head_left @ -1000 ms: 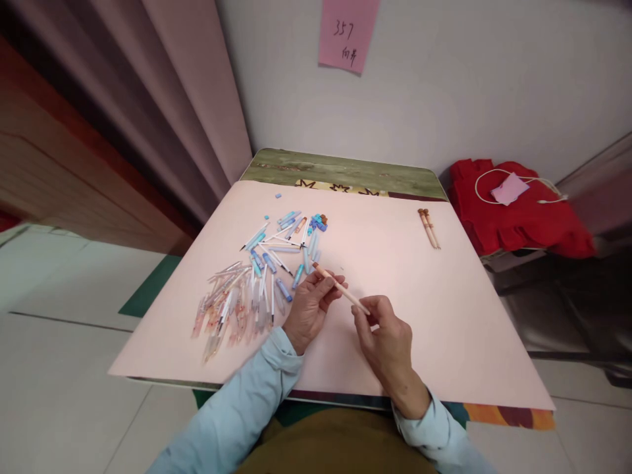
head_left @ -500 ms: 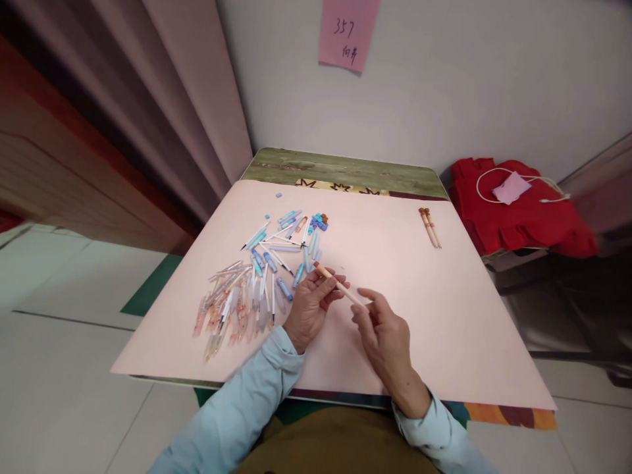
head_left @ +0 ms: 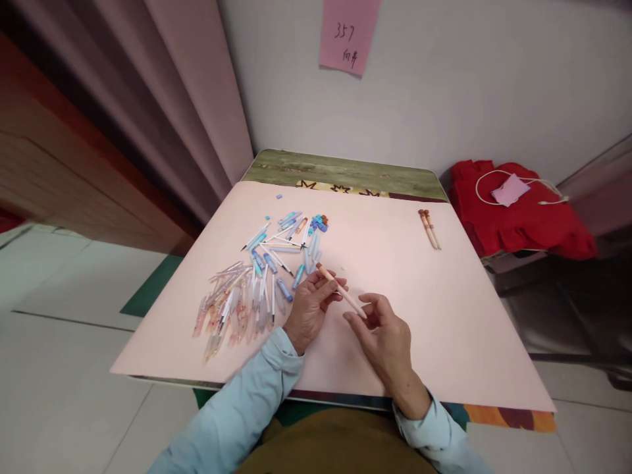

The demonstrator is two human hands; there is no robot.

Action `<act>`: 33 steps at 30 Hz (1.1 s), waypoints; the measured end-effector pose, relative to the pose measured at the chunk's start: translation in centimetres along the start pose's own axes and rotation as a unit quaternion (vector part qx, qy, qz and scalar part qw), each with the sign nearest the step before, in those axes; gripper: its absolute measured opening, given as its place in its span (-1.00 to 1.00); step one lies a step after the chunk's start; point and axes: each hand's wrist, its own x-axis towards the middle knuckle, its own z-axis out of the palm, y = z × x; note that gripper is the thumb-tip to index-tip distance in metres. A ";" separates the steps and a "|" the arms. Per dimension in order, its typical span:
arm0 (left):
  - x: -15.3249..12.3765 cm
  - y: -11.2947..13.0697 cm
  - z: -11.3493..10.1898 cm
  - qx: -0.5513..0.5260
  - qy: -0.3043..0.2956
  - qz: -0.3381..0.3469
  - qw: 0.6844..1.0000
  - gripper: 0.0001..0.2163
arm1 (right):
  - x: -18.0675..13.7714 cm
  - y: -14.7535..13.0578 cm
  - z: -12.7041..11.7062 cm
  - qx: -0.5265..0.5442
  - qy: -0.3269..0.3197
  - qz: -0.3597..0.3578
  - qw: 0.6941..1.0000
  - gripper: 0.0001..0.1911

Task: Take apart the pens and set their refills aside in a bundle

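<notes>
My left hand [head_left: 310,307] is closed round the upper part of a slim peach-coloured pen [head_left: 342,291], which slants down to the right above the pink sheet [head_left: 444,316]. My right hand [head_left: 384,336] is at the pen's lower tip, thumb and forefinger pinched on it, the other fingers loose. Just left of my left hand lies a heap of pen parts [head_left: 261,270]: clear barrels nearest me, white refills and blue caps farther back.
Two finished peach pens [head_left: 428,228] lie side by side at the sheet's far right. A red cloth [head_left: 518,217] with a white cord and a pink slip sits on a seat to the right. A pink note [head_left: 349,33] hangs on the wall, curtains to the left.
My right hand has slid a little left along the pen's lower end and its fingers have loosened. The pen has tipped slightly. My left hand has stayed put.
</notes>
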 end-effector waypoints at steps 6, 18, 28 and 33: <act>0.0 -0.2 0.1 -0.005 -0.015 -0.004 1.000 -0.77 | 0.1 -0.3 0.1 0.095 -0.026 0.058 0.993 -0.63; -0.1 -0.3 0.1 -0.010 -0.002 -0.018 1.000 -0.70 | 0.5 0.7 0.7 0.283 -0.109 0.163 0.939 -0.61; 0.2 -0.3 0.1 0.002 -0.008 -0.037 0.999 -0.75 | 1.9 1.1 0.9 0.488 -0.264 0.298 0.777 -0.59; -0.2 0.0 0.8 0.031 0.010 -0.043 0.999 -0.76 | 2.5 1.4 0.7 0.489 -0.300 0.268 0.774 -0.56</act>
